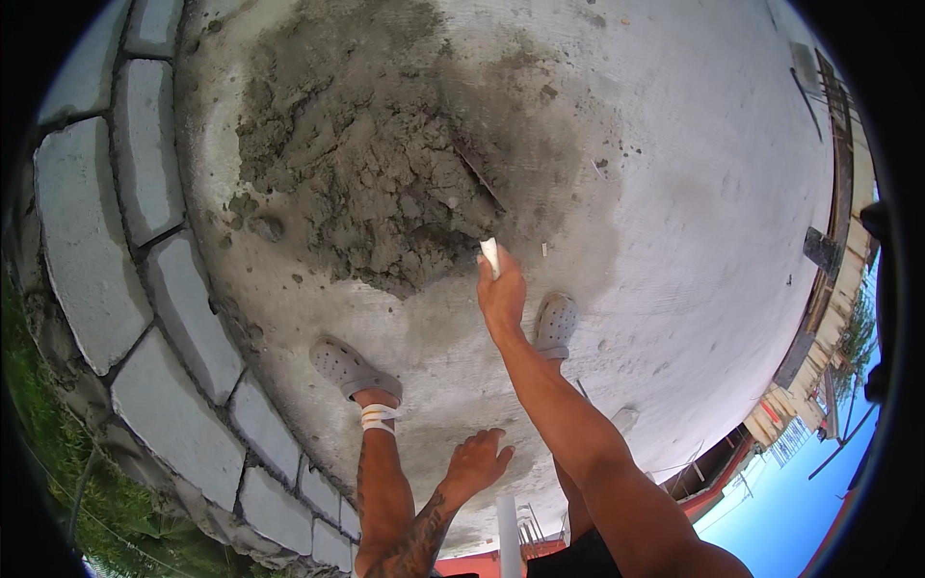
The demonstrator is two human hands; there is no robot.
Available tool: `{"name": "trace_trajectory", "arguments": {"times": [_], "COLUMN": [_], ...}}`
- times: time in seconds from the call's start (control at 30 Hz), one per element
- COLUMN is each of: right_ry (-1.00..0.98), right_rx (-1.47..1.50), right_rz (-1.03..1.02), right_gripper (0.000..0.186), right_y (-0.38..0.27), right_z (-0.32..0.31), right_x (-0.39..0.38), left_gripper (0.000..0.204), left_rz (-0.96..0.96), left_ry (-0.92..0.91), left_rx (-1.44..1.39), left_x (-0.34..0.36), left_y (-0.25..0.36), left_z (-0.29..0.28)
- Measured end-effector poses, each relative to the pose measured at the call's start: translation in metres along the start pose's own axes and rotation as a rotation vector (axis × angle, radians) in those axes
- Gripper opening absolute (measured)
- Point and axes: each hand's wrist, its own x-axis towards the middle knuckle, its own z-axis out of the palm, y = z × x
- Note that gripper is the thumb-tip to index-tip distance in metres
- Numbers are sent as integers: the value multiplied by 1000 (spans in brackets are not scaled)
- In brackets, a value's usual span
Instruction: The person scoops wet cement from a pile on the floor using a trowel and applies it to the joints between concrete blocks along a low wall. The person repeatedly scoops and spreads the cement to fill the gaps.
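My right hand (503,294) is wrapped round the white handle (490,256) of a trowel, at the near right edge of a heap of wet grey mortar (361,183). Beyond the handle, the trowel's thin dark blade (479,177) shows nearly edge-on against the mortar; how deep it sits I cannot tell. My left hand (476,462) hangs low near my left leg, holding nothing, with its fingers loosely bent and the thumb apart.
A low wall of pale blocks (154,149) curves along the left, with grass (48,443) outside it. My feet, in grey clogs (355,368), stand on the concrete floor (694,212) just short of the mortar. Small mortar lumps (265,228) lie beside the heap. Boards (819,299) line the far right.
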Motion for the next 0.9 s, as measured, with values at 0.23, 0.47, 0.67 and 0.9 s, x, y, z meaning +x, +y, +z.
{"name": "trace_trajectory", "arguments": {"times": [0.23, 0.47, 0.67, 0.9], "right_ry": [-434, -705, -715, -742], "right_rx": [-70, -252, -76, 122], "right_rz": [324, 556, 622, 724], "right_gripper": [50, 63, 63, 59], "right_y": [6, 59, -14, -4], "right_z": [-48, -52, -127, -9], "right_x": [-7, 46, 76, -28], "left_gripper": [43, 43, 45, 47], "left_rz": [-1, 19, 46, 29], "left_ry": [14, 82, 73, 64], "left_rx": [-33, -150, -123, -105], "left_x": [1, 3, -2, -6], "left_y": [-7, 0, -12, -8], "left_z": [2, -15, -23, -29]}}
